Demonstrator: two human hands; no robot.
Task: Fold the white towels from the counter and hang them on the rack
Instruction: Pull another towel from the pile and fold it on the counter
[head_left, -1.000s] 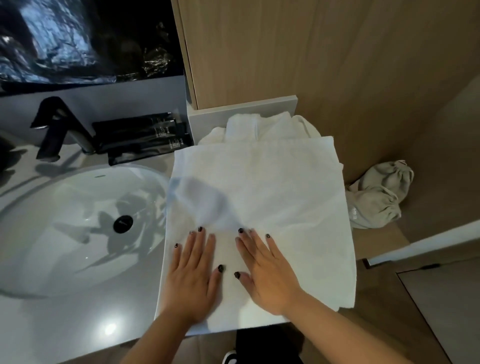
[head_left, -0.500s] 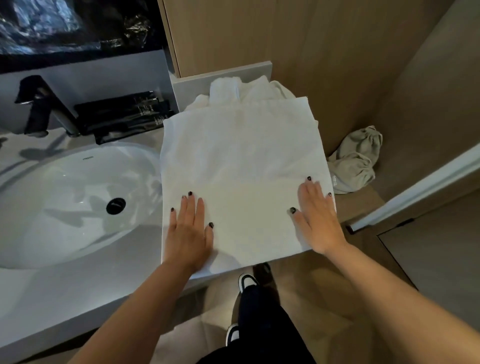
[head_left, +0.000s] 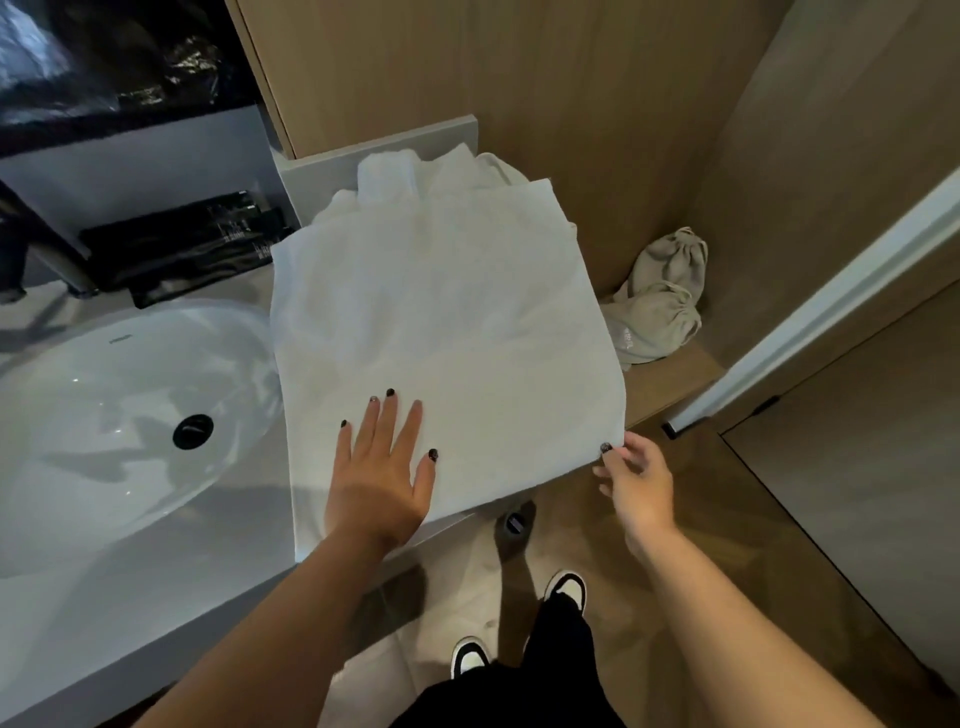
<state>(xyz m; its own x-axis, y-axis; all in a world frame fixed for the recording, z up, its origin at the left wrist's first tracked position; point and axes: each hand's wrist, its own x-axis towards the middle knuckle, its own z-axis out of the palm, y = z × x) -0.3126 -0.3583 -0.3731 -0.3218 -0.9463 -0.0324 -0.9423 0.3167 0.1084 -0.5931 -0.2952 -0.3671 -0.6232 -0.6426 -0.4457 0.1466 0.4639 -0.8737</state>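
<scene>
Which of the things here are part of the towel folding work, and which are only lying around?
Part of the job:
- flat white towel on the counter
- left hand pressing it flat
- right hand pinching its near right corner
- crumpled white towels behind it

Just lying about:
- sink
- black packets by the wall
- beige cloth bags on the wooden ledge

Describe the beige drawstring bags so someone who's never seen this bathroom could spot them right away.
Start at the white oval sink and go right, past the flat white towel spread on the counter. Just beyond the towel's right edge, on a lower wooden ledge in the corner of the wood-panelled wall, sit the beige drawstring bags. They are the only crumpled, gathered beige cloth here; the towels are white.
</scene>
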